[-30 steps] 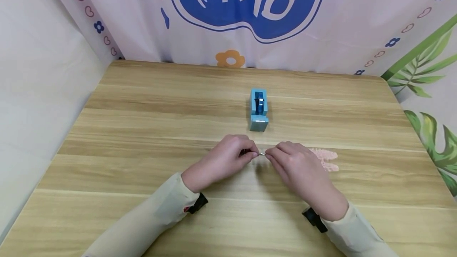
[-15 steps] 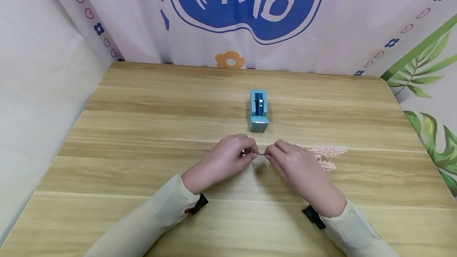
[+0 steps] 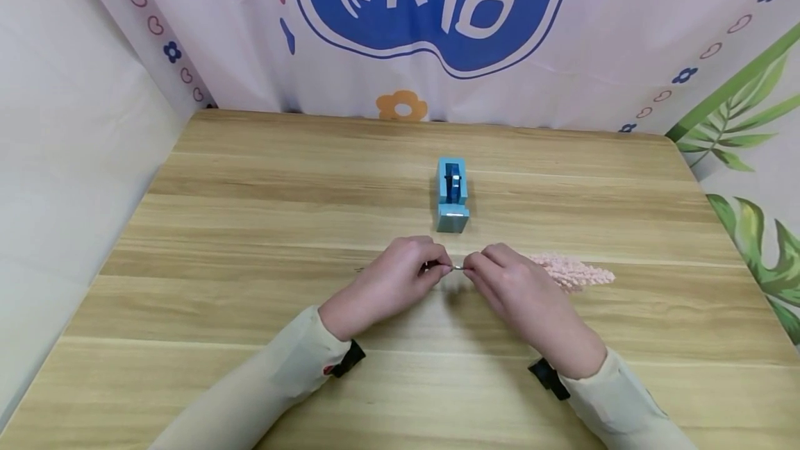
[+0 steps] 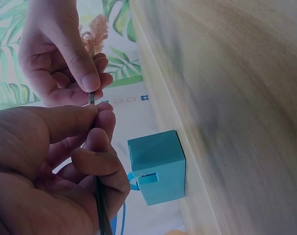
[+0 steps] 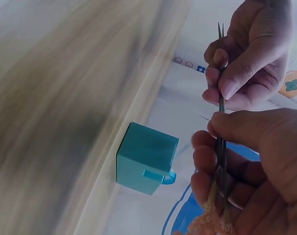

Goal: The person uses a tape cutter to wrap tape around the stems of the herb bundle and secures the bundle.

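Head view: the left hand [image 3: 392, 283] and right hand [image 3: 532, 305] are pinching thin stems [image 3: 458, 268] at mid-frame, pink flower heads [image 3: 578, 273] lying right of centre; uneven finger pressure could be letting stems slip or splay.

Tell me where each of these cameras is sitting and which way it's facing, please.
Head: worn on the head, facing forward and down at the wooden table; the left hand, right hand and both sleeves show.
Left wrist: worn there, looking past the near left hand toward the right hand and pink flower heads.
Right wrist: worn there, looking past the near right hand toward the left hand.
Shared by both wrist views: both hands, the thin stems they pinch, and the turquoise tape dispenser.
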Demonstrator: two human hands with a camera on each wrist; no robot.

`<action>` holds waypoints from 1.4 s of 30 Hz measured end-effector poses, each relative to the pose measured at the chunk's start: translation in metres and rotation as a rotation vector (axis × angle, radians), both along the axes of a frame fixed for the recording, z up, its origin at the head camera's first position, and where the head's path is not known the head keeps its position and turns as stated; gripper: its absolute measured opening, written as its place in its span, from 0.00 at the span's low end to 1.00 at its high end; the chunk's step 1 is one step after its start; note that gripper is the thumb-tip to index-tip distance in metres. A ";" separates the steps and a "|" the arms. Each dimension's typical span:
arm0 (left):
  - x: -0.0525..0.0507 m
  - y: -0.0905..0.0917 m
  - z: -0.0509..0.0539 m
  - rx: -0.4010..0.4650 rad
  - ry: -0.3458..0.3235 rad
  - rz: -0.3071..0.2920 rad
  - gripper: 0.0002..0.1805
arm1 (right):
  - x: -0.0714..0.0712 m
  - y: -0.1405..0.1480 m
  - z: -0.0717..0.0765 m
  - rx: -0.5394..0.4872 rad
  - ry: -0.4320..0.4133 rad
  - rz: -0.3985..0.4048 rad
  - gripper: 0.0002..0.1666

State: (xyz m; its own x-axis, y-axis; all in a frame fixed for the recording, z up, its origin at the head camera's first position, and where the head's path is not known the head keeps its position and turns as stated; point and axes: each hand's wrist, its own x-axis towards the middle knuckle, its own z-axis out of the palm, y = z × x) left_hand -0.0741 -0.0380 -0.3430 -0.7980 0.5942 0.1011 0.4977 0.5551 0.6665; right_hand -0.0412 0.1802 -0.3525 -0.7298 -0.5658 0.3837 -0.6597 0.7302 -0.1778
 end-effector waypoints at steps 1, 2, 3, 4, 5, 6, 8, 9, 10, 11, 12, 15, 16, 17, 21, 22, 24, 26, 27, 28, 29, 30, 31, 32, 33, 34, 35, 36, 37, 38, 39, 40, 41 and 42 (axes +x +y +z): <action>0.000 0.000 0.000 0.001 -0.002 0.003 0.05 | 0.000 0.000 0.000 0.002 -0.003 -0.001 0.06; 0.000 0.000 0.000 0.002 -0.005 0.005 0.05 | 0.000 0.000 0.001 0.007 -0.006 -0.002 0.06; 0.000 0.000 0.000 0.003 -0.006 0.006 0.05 | 0.000 -0.001 0.001 0.011 -0.009 -0.002 0.06; 0.000 0.000 0.000 0.004 -0.007 0.007 0.05 | 0.000 -0.001 0.002 0.019 -0.012 0.000 0.06; 0.000 0.000 0.000 0.005 -0.007 0.008 0.05 | 0.000 -0.001 0.003 0.028 -0.016 -0.001 0.06; 0.000 0.001 0.000 0.007 -0.004 0.008 0.05 | 0.000 -0.001 0.003 0.037 -0.021 0.001 0.06; 0.000 0.001 0.000 0.011 0.000 0.010 0.05 | 0.000 -0.001 0.005 0.053 -0.034 -0.002 0.06; 0.000 0.001 0.000 0.013 0.003 0.009 0.04 | 0.000 -0.002 0.006 0.059 -0.041 -0.004 0.06; 0.000 0.001 0.000 0.014 0.004 0.009 0.04 | -0.001 -0.002 0.006 0.064 -0.046 -0.006 0.06; 0.000 0.001 0.000 0.017 0.008 0.009 0.04 | -0.001 -0.002 0.007 0.066 -0.049 -0.008 0.06; 0.000 0.001 0.000 0.018 0.008 0.010 0.04 | -0.001 -0.002 0.007 0.066 -0.049 -0.010 0.06; 0.000 0.001 0.000 0.018 -0.008 0.014 0.05 | -0.003 -0.003 0.007 0.064 -0.036 -0.009 0.05; 0.000 0.001 0.000 0.018 -0.016 0.016 0.05 | -0.003 -0.003 0.006 0.061 -0.030 -0.009 0.05; 0.000 0.001 0.000 0.020 -0.024 0.018 0.05 | -0.004 -0.003 0.006 0.059 -0.024 -0.008 0.05; -0.001 0.001 -0.001 0.016 -0.055 0.026 0.05 | -0.005 -0.002 0.005 0.047 -0.018 -0.004 0.04; -0.001 0.001 -0.001 0.013 -0.055 0.024 0.06 | -0.006 -0.002 0.005 0.046 -0.017 -0.004 0.04; -0.002 0.001 -0.001 0.007 -0.053 0.022 0.06 | -0.006 -0.002 0.005 0.045 -0.019 -0.003 0.04; -0.002 0.001 -0.002 0.007 -0.041 0.018 0.06 | -0.006 -0.002 0.005 0.043 -0.017 -0.003 0.04; -0.002 0.001 -0.003 0.009 -0.035 0.017 0.06 | -0.007 -0.002 0.005 0.044 -0.017 -0.005 0.05; -0.003 0.001 -0.003 0.015 -0.030 0.018 0.06 | -0.007 -0.002 0.006 0.044 -0.019 -0.006 0.05; -0.003 0.001 -0.003 0.020 -0.024 0.021 0.06 | -0.007 -0.002 0.006 0.044 -0.022 -0.008 0.05; -0.003 0.001 -0.003 0.026 -0.019 0.023 0.05 | -0.007 -0.002 0.007 0.045 -0.025 -0.009 0.05; -0.004 0.001 -0.003 0.029 -0.012 0.024 0.05 | -0.007 -0.002 0.007 0.047 -0.026 -0.011 0.05; -0.004 0.001 -0.003 0.032 -0.006 0.025 0.05 | -0.007 -0.002 0.008 0.051 -0.031 -0.013 0.05; -0.004 0.001 -0.002 0.034 -0.002 0.027 0.05 | -0.007 -0.002 0.009 0.055 -0.034 -0.015 0.05; -0.004 0.001 -0.002 0.036 0.003 0.027 0.05 | -0.007 -0.002 0.009 0.059 -0.035 -0.016 0.05; -0.004 0.001 -0.002 0.036 0.007 0.028 0.05 | -0.007 -0.002 0.009 0.062 -0.036 -0.017 0.05; -0.004 0.001 -0.002 0.036 0.010 0.029 0.05 | -0.007 -0.002 0.009 0.064 -0.037 -0.018 0.05; -0.003 0.001 -0.001 0.035 0.011 0.029 0.05 | -0.007 -0.002 0.010 0.066 -0.038 -0.020 0.05; -0.003 0.001 -0.001 0.034 0.012 0.030 0.05 | -0.007 -0.001 0.010 0.067 -0.037 -0.023 0.04; -0.003 0.001 -0.001 0.032 0.011 0.032 0.04 | -0.007 -0.001 0.010 0.069 -0.035 -0.026 0.04; -0.003 0.001 -0.001 0.028 0.010 0.033 0.04 | -0.007 -0.001 0.009 0.069 -0.033 -0.028 0.04; -0.003 0.001 -0.001 0.025 0.008 0.035 0.04 | -0.007 -0.001 0.009 0.067 -0.030 -0.030 0.03; -0.002 0.002 -0.002 0.022 0.007 0.037 0.04 | -0.007 -0.001 0.009 0.065 -0.026 -0.031 0.03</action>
